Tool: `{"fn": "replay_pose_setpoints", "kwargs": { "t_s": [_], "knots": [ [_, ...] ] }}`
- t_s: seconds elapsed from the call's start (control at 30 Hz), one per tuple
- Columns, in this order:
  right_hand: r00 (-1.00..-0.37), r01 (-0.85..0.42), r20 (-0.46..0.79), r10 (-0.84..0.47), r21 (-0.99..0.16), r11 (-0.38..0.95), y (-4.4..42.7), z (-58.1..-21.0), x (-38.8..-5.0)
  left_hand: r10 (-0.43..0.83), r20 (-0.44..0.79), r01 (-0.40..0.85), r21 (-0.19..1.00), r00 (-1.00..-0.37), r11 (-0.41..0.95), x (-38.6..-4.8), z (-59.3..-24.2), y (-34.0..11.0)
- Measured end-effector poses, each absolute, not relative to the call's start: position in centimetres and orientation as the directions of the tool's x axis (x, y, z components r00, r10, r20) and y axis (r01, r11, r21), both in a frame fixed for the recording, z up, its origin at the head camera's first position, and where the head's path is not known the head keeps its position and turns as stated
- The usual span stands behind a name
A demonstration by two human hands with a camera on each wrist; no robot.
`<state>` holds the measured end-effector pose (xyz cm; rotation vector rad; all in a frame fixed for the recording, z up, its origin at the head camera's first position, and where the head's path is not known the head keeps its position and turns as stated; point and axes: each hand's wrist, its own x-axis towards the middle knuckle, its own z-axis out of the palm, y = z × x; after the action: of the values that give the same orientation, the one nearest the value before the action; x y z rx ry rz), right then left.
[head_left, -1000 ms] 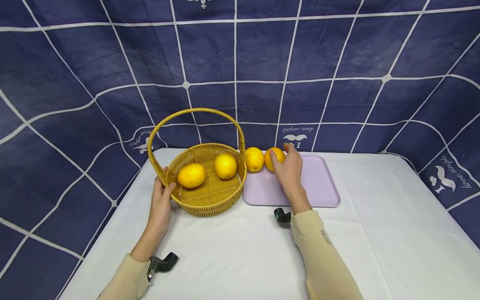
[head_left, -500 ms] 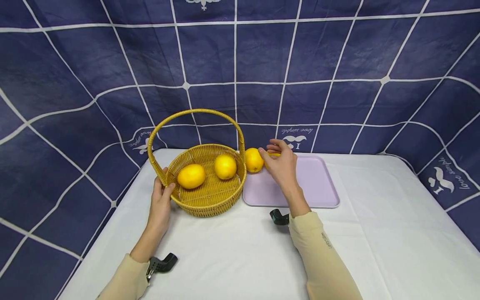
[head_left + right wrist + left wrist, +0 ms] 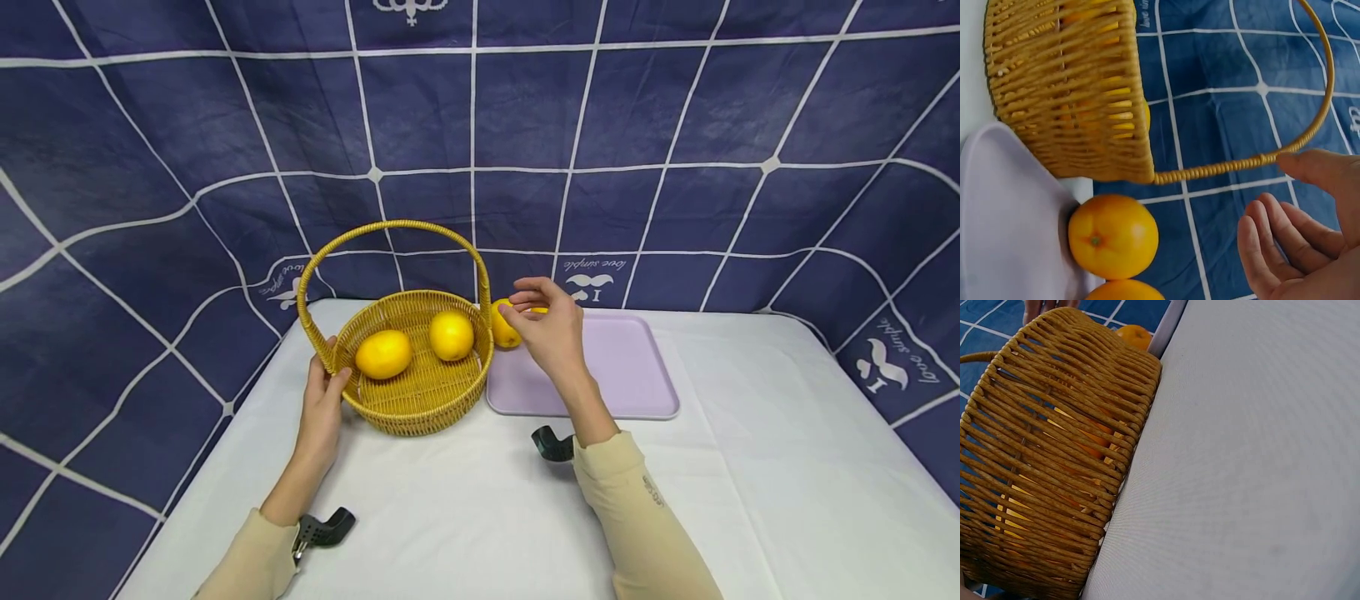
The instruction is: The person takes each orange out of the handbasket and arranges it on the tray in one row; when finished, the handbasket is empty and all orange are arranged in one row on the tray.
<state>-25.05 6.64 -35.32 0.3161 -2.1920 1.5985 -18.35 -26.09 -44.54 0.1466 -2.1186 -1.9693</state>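
A woven yellow-brown basket [image 3: 420,417] with a tall hoop handle stands on the left in the head view. In it lie two oranges, one on the left [image 3: 384,354] and one on the right [image 3: 452,336]. My left hand [image 3: 321,421] grips the basket's left rim at the handle's foot. To the right, my right hand [image 3: 551,329] hovers over the tray with thumb and fingers apart, holding nothing. Below it, an orange [image 3: 1113,236] sits at the tray's far left corner; a second orange [image 3: 1125,291] touches it, mostly hidden by the hand in the head view.
The pale purple tray [image 3: 622,367] lies right beside the basket on a white-covered table [image 3: 435,517]. A dark blue checked cloth [image 3: 525,100] hangs behind and at both sides.
My right hand has moved left and slightly up from the second orange, first off its side and then across towards the other orange. My left hand stays on the basket.
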Motion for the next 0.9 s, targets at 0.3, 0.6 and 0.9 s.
{"fn": "replay_pose_setpoints", "kwargs": {
  "t_s": [0.3,0.6,0.9],
  "knots": [
    [-0.915,-0.401,0.397,-0.072,-0.872,0.282,4.7,-35.8,-24.2,-0.238,0.102,0.084,0.993,-0.966,0.085,-18.4,-44.6,-26.1],
    [-0.910,-0.411,0.373,-0.182,-0.870,0.272,3.3,-36.3,-23.7,-0.233,0.108,0.089,0.992,-0.966,0.091,-18.6,-44.6,-26.1],
    [-0.884,-0.439,0.347,-0.314,-0.847,0.299,0.4,-36.7,-23.6,-0.245,0.110,0.089,0.991,-0.963,0.097,-18.4,-44.5,-26.0]
  ]
}}
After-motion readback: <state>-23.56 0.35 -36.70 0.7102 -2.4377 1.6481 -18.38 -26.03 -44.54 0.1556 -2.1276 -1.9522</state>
